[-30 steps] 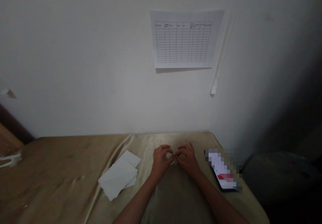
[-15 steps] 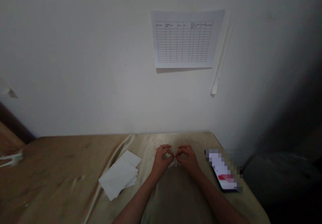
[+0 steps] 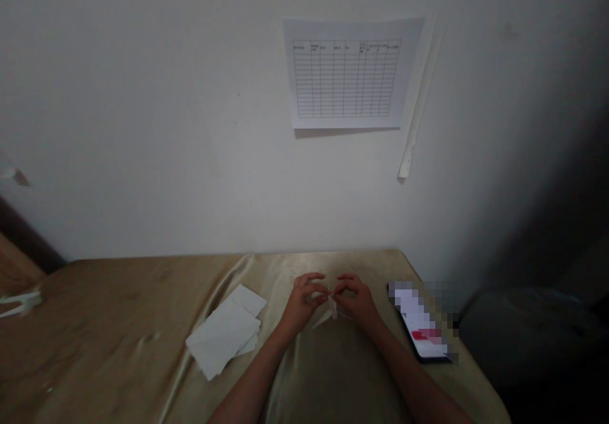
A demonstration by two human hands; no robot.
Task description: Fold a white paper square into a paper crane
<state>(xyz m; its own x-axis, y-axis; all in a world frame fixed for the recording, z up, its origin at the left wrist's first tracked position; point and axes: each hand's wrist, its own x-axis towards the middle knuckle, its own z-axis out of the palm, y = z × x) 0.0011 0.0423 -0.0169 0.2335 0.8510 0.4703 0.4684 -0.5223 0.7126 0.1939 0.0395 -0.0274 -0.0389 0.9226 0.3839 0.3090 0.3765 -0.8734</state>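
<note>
Both my hands meet over the table's back middle. My left hand [image 3: 303,304] and my right hand [image 3: 358,301] pinch a small folded piece of white paper [image 3: 331,308] between fingertips, its lower part hanging down toward the table. The fingers of both hands are curled and closed on it. A loose stack of white paper sheets [image 3: 226,336] lies to the left of my left hand.
The table [image 3: 104,322] has a shiny tan cloth and stands against a white wall. A phone [image 3: 422,329] with a lit screen lies right of my right hand. A printed grid sheet [image 3: 349,75] hangs on the wall. A white scrap [image 3: 19,302] sits at the far left.
The folded paper now shows more below my fingertips, opened out a little wider. My hands have shifted only slightly and stay together.
</note>
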